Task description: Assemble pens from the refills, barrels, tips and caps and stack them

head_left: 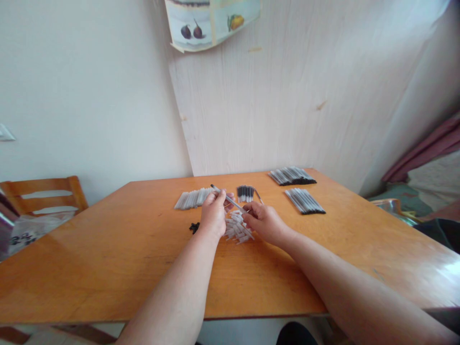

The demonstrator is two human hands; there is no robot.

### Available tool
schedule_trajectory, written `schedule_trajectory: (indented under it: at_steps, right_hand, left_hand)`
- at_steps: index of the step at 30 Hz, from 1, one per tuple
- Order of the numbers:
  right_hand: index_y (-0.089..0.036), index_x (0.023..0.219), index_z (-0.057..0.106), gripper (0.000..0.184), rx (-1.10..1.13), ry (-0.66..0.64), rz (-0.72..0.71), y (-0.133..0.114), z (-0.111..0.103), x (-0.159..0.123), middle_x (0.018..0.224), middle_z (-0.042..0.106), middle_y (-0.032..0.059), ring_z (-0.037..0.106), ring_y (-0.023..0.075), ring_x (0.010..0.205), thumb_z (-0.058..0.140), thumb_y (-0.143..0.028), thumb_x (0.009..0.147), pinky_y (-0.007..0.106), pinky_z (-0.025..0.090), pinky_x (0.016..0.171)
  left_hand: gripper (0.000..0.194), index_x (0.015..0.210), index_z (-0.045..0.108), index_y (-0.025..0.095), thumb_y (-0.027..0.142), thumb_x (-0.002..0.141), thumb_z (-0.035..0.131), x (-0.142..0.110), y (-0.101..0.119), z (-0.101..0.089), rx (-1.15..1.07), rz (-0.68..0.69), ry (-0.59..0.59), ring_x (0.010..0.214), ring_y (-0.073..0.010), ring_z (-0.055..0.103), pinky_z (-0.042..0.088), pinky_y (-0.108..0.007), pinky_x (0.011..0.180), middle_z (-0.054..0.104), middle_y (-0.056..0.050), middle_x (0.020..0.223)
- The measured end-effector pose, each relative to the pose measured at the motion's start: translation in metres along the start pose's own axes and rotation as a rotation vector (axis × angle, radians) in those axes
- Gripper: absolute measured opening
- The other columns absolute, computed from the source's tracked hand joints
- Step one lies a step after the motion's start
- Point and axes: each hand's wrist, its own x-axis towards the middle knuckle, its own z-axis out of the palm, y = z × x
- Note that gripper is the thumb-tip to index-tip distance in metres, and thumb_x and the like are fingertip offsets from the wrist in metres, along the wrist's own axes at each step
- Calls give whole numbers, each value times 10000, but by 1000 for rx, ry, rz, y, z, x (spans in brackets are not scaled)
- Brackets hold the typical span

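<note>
A slim pen (pixel 234 203) with a clear barrel and a dark upper end slants between my two hands above the table. My left hand (pixel 214 213) is closed around its upper part, thumb along the barrel. The fingertips of my right hand (pixel 266 222) pinch its lower right end; what exactly they cover there is hidden. Below the hands lies a loose pile of small whitish translucent pieces (pixel 236 231). Small black pieces (pixel 194 227) sit beside my left wrist. Behind my left hand is a row of clear tubes (pixel 190 199), and beyond the pen stand-like dark ink refills (pixel 245 193) lie side by side.
Two groups of pens with black ends, a larger one (pixel 293 176) at the back and a smaller one (pixel 305 201) nearer, lie on the right of the wooden table (pixel 108 268). A wooden chair (pixel 46 196) stands left. A wall rises behind the table.
</note>
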Motion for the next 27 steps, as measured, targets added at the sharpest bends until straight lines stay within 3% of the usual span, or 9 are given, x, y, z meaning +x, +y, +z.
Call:
schedule_trajectory:
  at_steps: [9, 27]
  right_hand:
    - [-189, 917, 575, 159, 147, 62, 62, 2, -1, 2, 705, 647, 4, 609, 124, 588, 518, -335, 889, 227, 436, 537]
    - [-185, 868, 595, 147, 112, 70, 46, -6, -11, -3, 671, 631, -4, 589, 126, 595, 524, -314, 874, 234, 427, 560]
  left_hand:
    - [267, 862, 524, 181, 376, 779, 687, -6, 1, 4, 105, -38, -26, 691, -153, 672, 527, -294, 681, 703, -54, 788]
    - [257, 847, 505, 190, 380, 800, 671, -20, 0, 11, 102, -47, -35, 653, -141, 668, 541, -275, 642, 682, -30, 757]
